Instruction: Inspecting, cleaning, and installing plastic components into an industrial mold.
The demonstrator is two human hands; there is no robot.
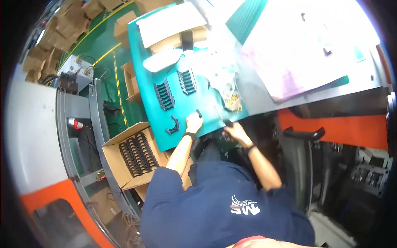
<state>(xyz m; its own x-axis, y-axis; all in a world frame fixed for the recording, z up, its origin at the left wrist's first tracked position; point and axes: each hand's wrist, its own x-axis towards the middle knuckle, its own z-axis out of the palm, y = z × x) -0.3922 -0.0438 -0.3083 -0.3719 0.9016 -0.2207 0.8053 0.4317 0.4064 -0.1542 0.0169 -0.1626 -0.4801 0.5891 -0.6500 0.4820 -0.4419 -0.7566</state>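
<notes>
1. At a green-topped worktable (159, 140), a worker in a dark blue shirt bends to hand work on one small piece; the step in hand appears to be working a black part (199, 113) with a slim tool (228, 122), though whether the two touch is too small to tell.

2. The left hand (194, 123) sits near the table's front edge, its forearm angled up and slightly right; the fingers are curled in, pinching the black part, which juts from their far side.

3. The right hand (236, 132) reaches up and leftward; its fingers are wrapped around the tool's dark handle, the thin shaft pointing away and to the left; each fingertip's place cannot be told.

4. The next move, by judgement, calls for a firm left grip and a small, controlled turn of the right wrist to guide the tool's tip.

5. Nearby, one curved black piece (177, 125) lies alone left of the hand; two rows of similar pieces (164, 95) stand beyond it; a clear bag of brass-coloured bits (233, 103) rests beyond the right hand.
</notes>
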